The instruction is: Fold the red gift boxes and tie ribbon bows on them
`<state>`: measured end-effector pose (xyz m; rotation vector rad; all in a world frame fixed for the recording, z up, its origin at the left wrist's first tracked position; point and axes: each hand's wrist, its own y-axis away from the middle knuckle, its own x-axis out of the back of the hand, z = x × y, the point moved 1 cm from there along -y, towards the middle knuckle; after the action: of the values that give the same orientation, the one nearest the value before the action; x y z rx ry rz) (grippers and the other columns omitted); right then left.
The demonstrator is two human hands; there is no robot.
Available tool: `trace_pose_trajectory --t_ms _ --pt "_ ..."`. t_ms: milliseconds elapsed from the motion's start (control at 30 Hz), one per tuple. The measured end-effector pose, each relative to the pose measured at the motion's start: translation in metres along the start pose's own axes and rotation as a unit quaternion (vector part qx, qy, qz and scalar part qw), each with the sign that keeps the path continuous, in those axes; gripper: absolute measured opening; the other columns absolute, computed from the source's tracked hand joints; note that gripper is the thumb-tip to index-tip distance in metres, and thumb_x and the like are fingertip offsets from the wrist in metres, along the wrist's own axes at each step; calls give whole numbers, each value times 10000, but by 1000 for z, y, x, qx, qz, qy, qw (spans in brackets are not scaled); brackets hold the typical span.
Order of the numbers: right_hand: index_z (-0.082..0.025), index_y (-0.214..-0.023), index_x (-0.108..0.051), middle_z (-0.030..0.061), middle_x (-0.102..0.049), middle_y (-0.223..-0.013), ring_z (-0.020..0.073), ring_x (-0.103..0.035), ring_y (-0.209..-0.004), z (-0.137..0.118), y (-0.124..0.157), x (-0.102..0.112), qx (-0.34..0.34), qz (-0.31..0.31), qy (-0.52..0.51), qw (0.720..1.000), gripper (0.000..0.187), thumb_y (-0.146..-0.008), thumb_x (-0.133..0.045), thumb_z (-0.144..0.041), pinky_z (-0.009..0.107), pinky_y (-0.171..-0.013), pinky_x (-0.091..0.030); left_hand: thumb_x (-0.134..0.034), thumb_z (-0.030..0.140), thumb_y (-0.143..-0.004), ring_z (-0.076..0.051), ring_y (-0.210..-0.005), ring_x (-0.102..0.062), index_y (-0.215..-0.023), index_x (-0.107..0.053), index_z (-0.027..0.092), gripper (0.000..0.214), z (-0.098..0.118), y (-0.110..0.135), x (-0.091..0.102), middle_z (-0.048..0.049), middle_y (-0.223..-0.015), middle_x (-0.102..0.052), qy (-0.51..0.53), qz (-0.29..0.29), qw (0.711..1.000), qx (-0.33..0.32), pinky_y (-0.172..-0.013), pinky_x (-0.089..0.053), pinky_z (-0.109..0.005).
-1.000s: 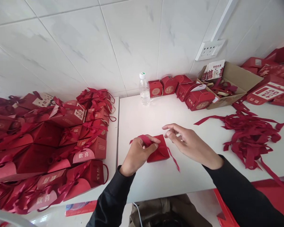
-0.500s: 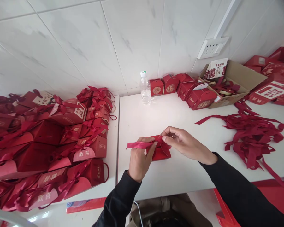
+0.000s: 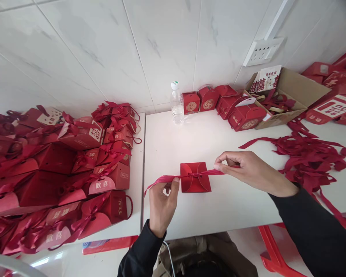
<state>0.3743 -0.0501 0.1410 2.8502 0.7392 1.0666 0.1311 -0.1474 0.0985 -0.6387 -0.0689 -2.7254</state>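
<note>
A small red gift box (image 3: 195, 185) sits on the white table, its rounded flaps folded over the top. A red ribbon (image 3: 209, 172) crosses the top of the box with a knot at the middle. My left hand (image 3: 163, 202) pinches the ribbon's left end just beside the box, and a tail hangs past the fingers. Out to the right of the box, my right hand (image 3: 248, 169) pinches the other end between thumb and fingers. The ribbon is stretched nearly straight between both hands.
Many red boxes with bows (image 3: 83, 138) crowd the left table. A water bottle (image 3: 177, 105) and several red boxes (image 3: 245, 115) line the wall, beside a cardboard box (image 3: 300, 104). Loose ribbons (image 3: 308, 157) lie in a heap at right. Below is a red stool (image 3: 276, 250).
My hands have moved apart, left hand to the left and right hand to the right, drawing the ribbon out straight and tightening the knot. The box top is now uncovered.
</note>
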Motion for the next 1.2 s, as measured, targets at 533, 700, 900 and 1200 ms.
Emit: trace_pose_trajectory --t_ms 533,700,900,1200 --pt "-253 -836 -711 40 -649 -878 194 -564 -718 14 16 5 30 -45 -3 999 468 -929 -565 -688 310 -621 -417 -558 323 -901 -192 -723 -645 -881 -613 188 147 -4 -33 17 -53 -788 -697 -22 -96 994 50 -676 -466 -316" --pt "-257 -841 -691 47 -645 -877 213 -550 -780 11 22 0 33 -88 -39 995 467 -978 -505 -664 339 -704 -434 -600 170 -840 -138 -688 -599 -1185 -510 210 359 -22 -31 6 -12 -902 -673 -60 -37 995 -70 -665 -480 -278" --pt "-259 -916 -660 47 -636 -908 222 -572 -821 4 26 -1 43 -118 -104 987 400 -983 -532 -632 354 -757 -476 -556 224 -945 -149 -717 -579 -949 -723 208 168 -16 -33 -1 -45 -855 -685 -57 -70 985 -144 -699 -494 -287" --pt "-234 -957 -659 18 -670 -931 194 -610 -856 -20 8 -33 61 -66 -179 980 261 -972 -610 -490 327 -769 -479 -622 322 -941 -161 -774 -663 -922 -749 198 179 24 -29 -22 -42 -858 -745 164 -117 978 -59 -735 -514 -281"
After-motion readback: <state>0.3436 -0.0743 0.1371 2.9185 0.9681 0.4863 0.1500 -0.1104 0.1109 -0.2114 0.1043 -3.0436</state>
